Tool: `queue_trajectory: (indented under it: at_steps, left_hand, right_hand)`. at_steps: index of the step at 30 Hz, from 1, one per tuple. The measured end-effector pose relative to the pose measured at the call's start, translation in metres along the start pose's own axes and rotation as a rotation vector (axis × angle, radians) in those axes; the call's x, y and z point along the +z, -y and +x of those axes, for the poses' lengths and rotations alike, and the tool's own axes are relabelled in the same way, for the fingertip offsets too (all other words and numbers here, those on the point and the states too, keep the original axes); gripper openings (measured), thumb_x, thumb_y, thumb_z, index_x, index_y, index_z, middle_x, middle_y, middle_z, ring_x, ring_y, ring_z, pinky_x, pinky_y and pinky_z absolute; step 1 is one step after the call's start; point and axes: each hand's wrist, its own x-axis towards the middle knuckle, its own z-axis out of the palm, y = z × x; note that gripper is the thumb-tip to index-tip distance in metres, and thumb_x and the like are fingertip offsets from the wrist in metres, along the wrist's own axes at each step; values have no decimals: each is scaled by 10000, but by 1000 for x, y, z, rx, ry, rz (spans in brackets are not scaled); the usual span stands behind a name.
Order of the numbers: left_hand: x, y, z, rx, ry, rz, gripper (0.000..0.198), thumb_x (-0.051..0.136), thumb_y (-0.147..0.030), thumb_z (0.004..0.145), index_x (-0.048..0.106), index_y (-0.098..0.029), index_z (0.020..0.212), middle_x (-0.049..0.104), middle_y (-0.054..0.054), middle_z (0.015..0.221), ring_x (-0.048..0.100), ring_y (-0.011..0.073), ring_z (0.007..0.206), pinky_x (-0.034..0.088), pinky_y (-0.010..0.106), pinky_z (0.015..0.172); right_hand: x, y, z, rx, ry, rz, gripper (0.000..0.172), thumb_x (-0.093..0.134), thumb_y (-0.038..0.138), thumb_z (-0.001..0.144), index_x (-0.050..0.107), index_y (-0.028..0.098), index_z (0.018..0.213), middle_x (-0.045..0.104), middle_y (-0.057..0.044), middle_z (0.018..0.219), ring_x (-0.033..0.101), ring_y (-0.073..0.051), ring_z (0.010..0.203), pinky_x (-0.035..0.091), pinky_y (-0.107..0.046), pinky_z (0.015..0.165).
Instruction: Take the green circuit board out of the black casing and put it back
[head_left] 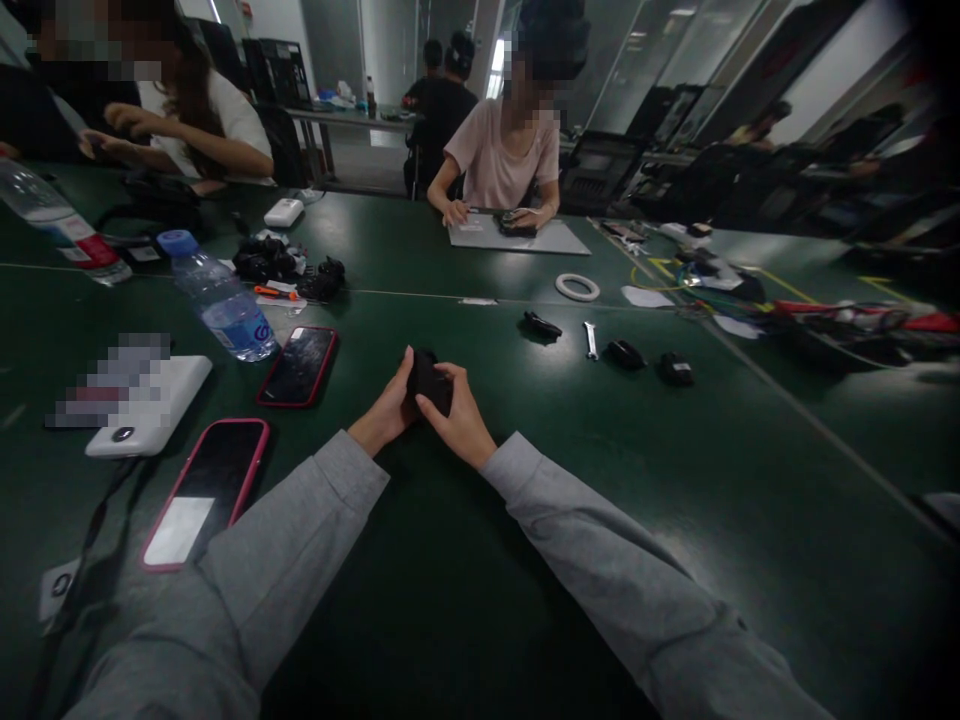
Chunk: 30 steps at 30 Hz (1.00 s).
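Note:
Between my two hands is a small black box-like object [430, 384], held just above or on the green table [420, 620]; its exact kind cannot be made out. My left hand [391, 405] grips its left side, thumb along the edge. Fingers of my right hand [459, 415] close around its right side, with the thumb across the lower front. To the right lie a black clip-like piece [541, 325], a small wrench [591, 340], a black rounded piece [625, 354] and another black piece with a pale label [676, 369].
Left of my hands lie two red-cased phones [298, 368], a white power bank [169, 410] and a water bottle [225, 300]. Beyond are an orange-handled tool [277, 292] and a white tape ring [577, 288]. A person [502, 150] works across the table; cables [847, 325] lie right.

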Motion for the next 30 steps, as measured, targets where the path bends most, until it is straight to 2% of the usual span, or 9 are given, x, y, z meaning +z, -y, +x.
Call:
queue_trajectory:
  at_steps: [4,9,13,16,18,23,25,27,30]
  left_hand:
    - [0,-1,0,9,-13,1,627,598,-722,807,701,-174,1095,727,133,1003,682,261,1031,532,365,918]
    - [1,-1,0,98,-26,-22,554,603,-652,854,692,-183,1134,736,117,1023,687,253,1026,536,360,920]
    - [1,-3,1,105,-29,-43,534,577,-622,890,675,-164,1145,736,119,1052,701,236,978,546,369,913]
    - [1,-6,1,85,-32,-66,548,520,-623,921,657,-153,1167,734,121,1069,708,229,956,550,383,910]
    - [2,-8,-1,76,-30,-74,555,504,-619,930,643,-154,1200,732,123,1085,708,231,966,551,387,911]
    - [4,-9,-3,83,-23,-60,572,474,-624,940,637,-151,1218,725,133,1115,706,235,983,555,386,908]
    - [4,-9,-3,81,-28,-75,560,462,-616,949,634,-156,1218,724,131,1128,708,231,977,557,388,907]
    - [4,-9,-2,77,-21,-96,540,466,-607,951,629,-165,1215,723,125,1135,710,229,971,561,394,904]
    - [2,-9,0,75,2,-126,528,462,-610,951,626,-170,1193,724,120,1138,715,228,965,573,392,881]
  right_hand:
    - [2,2,-5,-65,-22,-96,503,604,464,909,439,254,1335,472,-116,1314,484,-258,1239,390,-468,1117]
    - [-1,6,-6,-59,-175,-121,523,587,522,915,471,260,1352,485,-121,1311,479,-274,1228,385,-480,1120]
    - [-13,6,6,36,-240,2,583,594,568,897,450,239,1356,527,-114,1269,520,-249,1179,434,-456,1075]
    - [-24,-1,18,224,-203,211,663,587,638,865,423,222,1354,587,-95,1162,591,-224,1051,517,-419,950]
    - [-30,-6,24,286,-165,277,716,622,673,821,433,219,1341,601,-89,1145,607,-218,1028,529,-400,929]
    - [-39,-15,29,249,-76,129,878,798,617,668,452,225,1372,548,-102,1249,558,-246,1177,472,-421,1061]
    - [-43,-18,30,244,-95,46,864,822,588,638,492,222,1347,502,-109,1318,515,-257,1245,418,-438,1127]
    - [-47,-20,32,251,-105,32,784,791,584,676,524,211,1312,493,-111,1351,502,-255,1269,394,-439,1148]
    - [-53,-25,36,272,-56,122,670,664,596,803,514,198,1321,564,-107,1302,562,-225,1198,463,-403,1071]
